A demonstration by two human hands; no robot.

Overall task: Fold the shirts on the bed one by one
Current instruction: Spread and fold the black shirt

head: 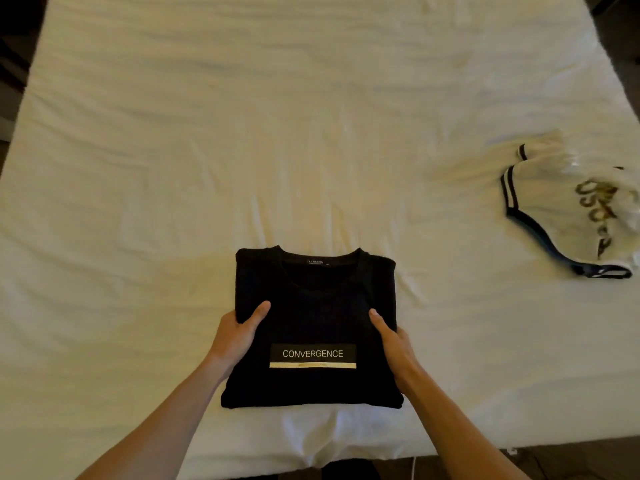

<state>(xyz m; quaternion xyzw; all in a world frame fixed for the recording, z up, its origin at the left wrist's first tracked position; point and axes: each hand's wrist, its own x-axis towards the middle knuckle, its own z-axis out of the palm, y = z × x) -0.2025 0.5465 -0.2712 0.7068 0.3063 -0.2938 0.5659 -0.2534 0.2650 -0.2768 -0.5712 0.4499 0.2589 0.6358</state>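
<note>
Black shirt (313, 320) lies folded into a neat rectangle near the front edge of the bed (242, 133), collar pointing away from the person, its neck label showing inside the collar. A printed panel reading CONVERGENCE, with a pale stripe under it, sits across its lower half.

The left hand (235, 332) grips the shirt's left edge: the thumb lies on top of the fabric and the fingers are tucked out of sight under it. The right hand (393, 341) grips the right edge the same way, thumb on top, fingers hidden beneath. Both bare forearms reach in from the bottom of the head view.

A white shirt (571, 209) with dark trim and gold lettering lies crumpled and unfolded at the bed's right side, well apart from the black one, partly cut off by the frame edge.

The bed's white sheet is wrinkled; a dark floor (571, 462) shows at the lower right.
</note>
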